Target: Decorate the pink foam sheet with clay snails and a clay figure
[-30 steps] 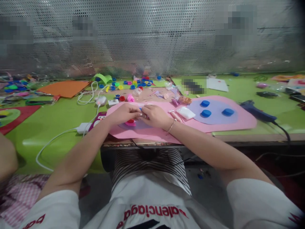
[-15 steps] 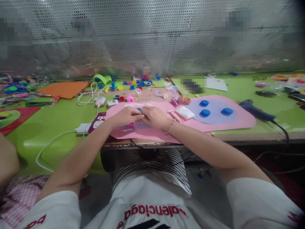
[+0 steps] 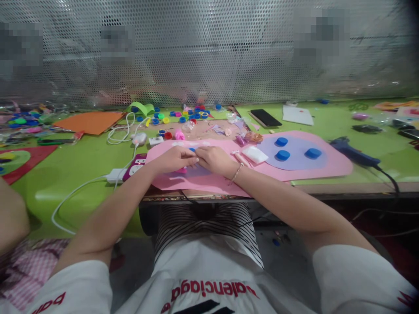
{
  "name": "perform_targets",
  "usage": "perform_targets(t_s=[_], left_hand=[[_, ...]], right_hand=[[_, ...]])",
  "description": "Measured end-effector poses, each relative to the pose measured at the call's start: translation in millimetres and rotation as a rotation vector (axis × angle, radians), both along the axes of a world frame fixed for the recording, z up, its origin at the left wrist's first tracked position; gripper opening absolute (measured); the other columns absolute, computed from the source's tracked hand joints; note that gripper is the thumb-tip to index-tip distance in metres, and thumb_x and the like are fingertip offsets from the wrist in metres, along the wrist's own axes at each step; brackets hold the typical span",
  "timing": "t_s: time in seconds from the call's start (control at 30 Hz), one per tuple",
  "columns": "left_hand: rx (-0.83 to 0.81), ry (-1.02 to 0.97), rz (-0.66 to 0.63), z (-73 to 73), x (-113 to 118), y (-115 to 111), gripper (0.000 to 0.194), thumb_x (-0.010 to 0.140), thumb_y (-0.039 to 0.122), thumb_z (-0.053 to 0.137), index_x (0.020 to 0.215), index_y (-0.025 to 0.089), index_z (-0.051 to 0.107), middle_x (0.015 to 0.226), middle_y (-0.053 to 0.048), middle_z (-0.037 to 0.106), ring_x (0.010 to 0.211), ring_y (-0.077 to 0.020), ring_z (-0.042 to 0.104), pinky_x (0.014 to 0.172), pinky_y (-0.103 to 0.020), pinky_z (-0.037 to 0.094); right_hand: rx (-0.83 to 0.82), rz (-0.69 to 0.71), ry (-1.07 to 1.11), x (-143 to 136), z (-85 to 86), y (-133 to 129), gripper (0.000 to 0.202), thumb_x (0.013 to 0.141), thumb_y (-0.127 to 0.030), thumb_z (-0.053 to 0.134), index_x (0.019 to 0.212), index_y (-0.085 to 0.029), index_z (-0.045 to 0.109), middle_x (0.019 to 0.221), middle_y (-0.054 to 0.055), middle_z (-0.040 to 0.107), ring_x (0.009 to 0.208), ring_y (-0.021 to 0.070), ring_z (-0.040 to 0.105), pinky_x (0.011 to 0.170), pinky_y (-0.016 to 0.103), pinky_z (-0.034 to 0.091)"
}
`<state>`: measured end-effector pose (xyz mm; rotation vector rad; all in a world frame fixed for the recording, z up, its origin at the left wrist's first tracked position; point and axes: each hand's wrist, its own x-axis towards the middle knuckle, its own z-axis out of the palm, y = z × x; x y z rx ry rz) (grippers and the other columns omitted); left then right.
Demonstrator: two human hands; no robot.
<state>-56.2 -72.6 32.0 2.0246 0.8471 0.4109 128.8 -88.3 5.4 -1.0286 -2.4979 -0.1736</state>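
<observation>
My left hand [image 3: 174,159] and my right hand [image 3: 213,158] meet over the left part of a large pink paper sheet [image 3: 229,188]. The fingers of both are bent and pressed together at the tips; whatever is between them is hidden. Just behind the fingertips shows the edge of a blue bottle cap [image 3: 192,149]. Something bright pink [image 3: 181,170] peeks out under my left hand. On the sheet's right part, several blue caps [image 3: 282,155] rest on a purple paper oval [image 3: 294,164]. A white packet [image 3: 255,154] lies right of my right hand.
A blue glue gun [image 3: 353,151] with a cord lies at the right. Behind are a phone [image 3: 266,117], a white card [image 3: 297,115] and scattered coloured caps [image 3: 193,116]. To the left are a purple power strip [image 3: 132,168], white cables and orange paper [image 3: 88,122]. Another person's arm [image 3: 11,213] is at far left.
My hands stay together in almost the same place, with slight finger movement. The view has shifted very slightly.
</observation>
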Motion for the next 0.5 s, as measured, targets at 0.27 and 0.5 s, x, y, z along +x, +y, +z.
perform_targets(t_s=[0.27,0.5], left_hand=[[-0.024,-0.024,-0.031,-1.3,-1.8,3.9,0.032,0.073,0.042,0.058,0.087,0.015,0.066,0.078,-0.006,0.068,0.074,-0.0154,0.063,0.065,-0.026,0.051],[-0.037,-0.021,-0.040,2.0,-1.3,1.0,0.038,0.075,0.044,0.055,0.095,0.013,0.064,0.083,-0.007,0.067,0.078,-0.0159,0.062,0.067,-0.027,0.051]], right_hand=[[-0.017,-0.009,0.032,-0.1,0.5,-1.3,0.023,0.088,-0.024,0.037,0.077,-0.014,0.054,0.069,0.005,0.056,0.061,0.0143,0.045,0.058,0.025,0.027],[-0.030,-0.004,0.067,0.7,0.6,-2.1,0.023,0.088,-0.022,0.035,0.075,-0.014,0.053,0.069,0.004,0.054,0.059,0.0133,0.042,0.058,0.025,0.026]])
